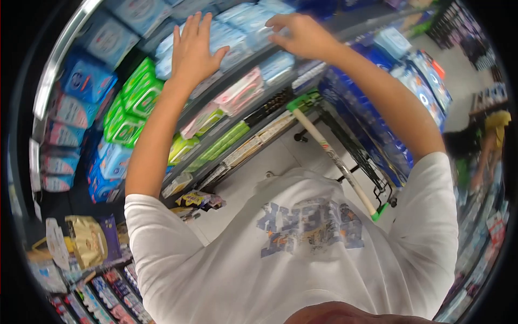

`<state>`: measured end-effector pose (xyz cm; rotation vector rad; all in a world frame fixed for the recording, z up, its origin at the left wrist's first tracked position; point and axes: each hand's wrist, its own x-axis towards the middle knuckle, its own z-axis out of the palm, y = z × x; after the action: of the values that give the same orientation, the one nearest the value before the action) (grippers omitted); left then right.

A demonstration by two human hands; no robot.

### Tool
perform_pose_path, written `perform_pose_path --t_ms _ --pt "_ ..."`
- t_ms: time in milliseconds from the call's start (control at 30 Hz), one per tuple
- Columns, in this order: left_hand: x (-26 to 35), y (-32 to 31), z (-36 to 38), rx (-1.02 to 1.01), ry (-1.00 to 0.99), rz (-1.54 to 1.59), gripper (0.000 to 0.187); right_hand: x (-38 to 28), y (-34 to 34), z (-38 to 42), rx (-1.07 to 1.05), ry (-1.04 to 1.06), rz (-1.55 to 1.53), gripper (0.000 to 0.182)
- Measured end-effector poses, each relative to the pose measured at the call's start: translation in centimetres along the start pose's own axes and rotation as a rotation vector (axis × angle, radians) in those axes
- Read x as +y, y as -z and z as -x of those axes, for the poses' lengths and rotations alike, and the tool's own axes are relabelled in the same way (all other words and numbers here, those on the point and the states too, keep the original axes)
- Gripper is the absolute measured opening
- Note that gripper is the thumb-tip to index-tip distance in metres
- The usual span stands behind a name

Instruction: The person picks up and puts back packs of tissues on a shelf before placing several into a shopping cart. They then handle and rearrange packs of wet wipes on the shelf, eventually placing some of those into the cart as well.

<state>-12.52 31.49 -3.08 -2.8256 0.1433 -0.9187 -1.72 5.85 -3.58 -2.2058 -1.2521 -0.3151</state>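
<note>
My left hand (195, 56) lies flat with fingers spread over light blue soft packs (229, 40), which look like wipes or tissue packs, on an upper shelf. At the right end of the same packs is my right hand (302, 35). Its fingers are bent, with a gap between thumb and forefinger and nothing visible in between. Both arms reach forward, and the packs sit between the two hands. Left of my left forearm are stacked bright green packs (132, 105). Pink and white packs (242, 92) lie on the shelf below.
A shopping cart with a cream handle (337, 162) and green ends stands in front of me to the right. Beyond it are large blue packages (367, 102). Blue and pink packs (70, 110) line the left shelf. Another person's arm (485, 154) shows at far right.
</note>
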Motion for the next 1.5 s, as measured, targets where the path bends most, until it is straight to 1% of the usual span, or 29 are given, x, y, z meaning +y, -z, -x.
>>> perform_pose_path --t_ms 33,67,100,133,167,200,267,400,467,500,533,567,600,700,833,867,933,967,1000,1067,1133,1200,1233,1267,1333,1367,1400,1433,1500 --pt "1.0 -0.3 -0.9 0.064 -0.062 0.056 0.082 0.5 2.1 0.8 -0.021 -0.029 0.034 0.037" --pt "2.0 -0.4 -1.7 0.127 -0.124 0.109 0.077 2.9 3.0 1.4 0.033 0.046 0.112 0.037" --pt "3.8 -0.3 -2.6 0.202 -0.164 0.190 0.064 4.6 4.7 2.1 0.000 0.025 0.146 0.040" --pt "5.3 -0.9 -3.6 0.209 -0.181 0.206 0.064 5.3 7.0 3.0 -0.034 0.004 0.177 0.043" --pt "6.7 -1.7 -4.6 0.225 -0.228 0.279 0.059 6.0 9.6 4.0 -0.146 -0.128 0.268 0.043" --pt "8.3 -2.3 -5.6 0.240 -0.276 0.351 0.055 8.2 10.8 5.3 -0.096 -0.123 0.359 0.043" --pt "12.4 -3.7 -7.6 0.257 -0.283 0.511 0.050 9.9 14.1 7.4 -0.142 -0.418 0.386 0.042" --pt "21.0 -7.5 -12.0 0.060 -0.153 0.805 0.051 18.1 17.2 11.7 -0.009 -0.536 0.426 0.044" --pt "25.3 -9.5 -13.9 -0.017 -0.102 0.902 0.057 22.2 18.0 13.3 0.043 -0.697 0.482 0.048" --pt "27.3 -10.2 -14.8 -0.166 0.036 1.004 0.063 22.8 18.4 13.9 -0.021 -0.735 0.496 0.056" --pt "29.1 -11.4 -15.5 -0.321 0.178 1.095 0.068 23.5 18.7 14.2 -0.020 -0.756 0.499 0.056" --pt "30.6 -13.2 -16.3 -0.336 0.218 1.142 0.072 24.1 18.7 14.1 -0.070 -0.778 0.535 0.059" --pt "31.9 -14.0 -17.0 -0.349 0.210 1.146 0.072 24.5 18.6 14.0 -0.123 -0.796 0.568 0.062" --pt "34.2 -14.9 -17.6 -0.516 0.437 1.519 0.056 25.0 17.8 13.6 -0.123 -0.773 0.517 0.065" --pt "34.3 -14.5 -18.0 -0.544 0.455 1.493 0.056 25.8 17.2 12.9 -0.198 -0.751 0.469 0.063" --pt "34.5 -14.2 -17.9 -0.520 0.519 1.555 0.052 25.9 17.0 12.6 -0.207 -0.735 0.465 0.063" --pt "34.8 -13.9 -17.6 -0.477 0.606 1.614 0.048 26.9 16.8 12.6 -0.149 -0.729 0.429 0.055" --pt "34.8 -13.9 -17.7 -0.423 0.643 1.621 0.045 27.2 17.0 12.4 -0.232 -0.657 0.419 0.046" --pt "34.7 -14.0 -17.8 -0.365 0.681 1.624 0.042 26.4 17.0 12.2 -0.240 -0.632 0.415 0.046" --pt "33.7 -14.9 -18.4 -0.404 0.718 1.628 0.039 24.4 16.9 12.1 -0.096 -0.653 0.212 0.043" --pt "32.4 -13.2 -17.9 -0.377 0.805 1.687 0.042 32.4 14.8 11.8 -0.132 -0.533 0.263 0.038" --pt "30.0 -11.1 -17.4 -0.352 0.810 1.635 0.044 26.6 14.6 10.7 -0.035 -0.477 0.225 0.042" --pt "28.3 -11.7 -16.5 -0.376 0.687 1.636 0.060 25.4 14.1 9.4 -0.041 -0.443 0.203 0.042" --pt "26.3 -11.6 -16.2 -0.353 0.709 1.616 0.060 24.5 13.7 8.3 -0.093 -0.450 0.068 0.045" --pt "22.9 -10.9 -16.0 -0.193 0.560 1.298 0.043 20.6 13.3 6.6 -0.149 -0.447 -0.068 0.048" --pt "21.3 -10.3 -15.4 -0.113 0.525 1.294 0.037 16.4 12.8 5.4 -0.075 -0.410 -0.022 0.052" --pt "19.3 -10.2 -15.0 -0.117 0.478 1.335 0.038 13.8 12.3 4.4 0.001 -0.374 0.025 0.055" --pt "17.4 -8.9 -14.3 -0.068 0.389 1.205 0.038 13.5 11.4 2.9 -0.057 -0.382 0.093 0.066" --pt "13.9 -6.2 -13.0 -0.016 0.310 1.064 0.039 11.4 9.2 0.6 -0.089 -0.390 -0.044 0.065"
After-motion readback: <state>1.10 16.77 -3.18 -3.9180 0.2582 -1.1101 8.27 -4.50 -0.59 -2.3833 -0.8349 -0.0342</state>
